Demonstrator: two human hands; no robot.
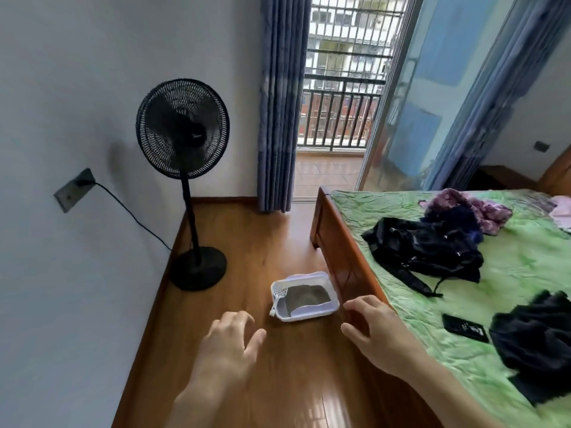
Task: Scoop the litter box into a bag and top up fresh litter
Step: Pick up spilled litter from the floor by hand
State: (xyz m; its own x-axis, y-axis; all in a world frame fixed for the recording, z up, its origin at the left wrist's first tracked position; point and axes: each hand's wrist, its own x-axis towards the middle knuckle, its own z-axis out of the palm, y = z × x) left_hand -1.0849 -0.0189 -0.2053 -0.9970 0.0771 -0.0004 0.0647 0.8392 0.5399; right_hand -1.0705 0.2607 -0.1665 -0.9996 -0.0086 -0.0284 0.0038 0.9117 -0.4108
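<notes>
pale wall (pixel 77 72), glossy wood floor (pixel 262 242), black pedestal fan (pixel 183 128) plugged into the wall, blue curtains (pixel 279 103) framing a daylit barred balcony door (pixel 340 88), green-covered bed (pixel 509 273) strewn with dark clothes (pixel 426 245).

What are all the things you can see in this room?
litter box: one, white, grey litter inside, on floor beside bed
scoop: one, white, leaning on box's left rim
fan: one, black, standing by wall
curtains: blue, by balcony door
bed: one, green cover, wooden frame
clothes: several, black and purple, on bed
phone: one, black, on bed
left hand: open, above floor
right hand: open, near bed frame
</notes>
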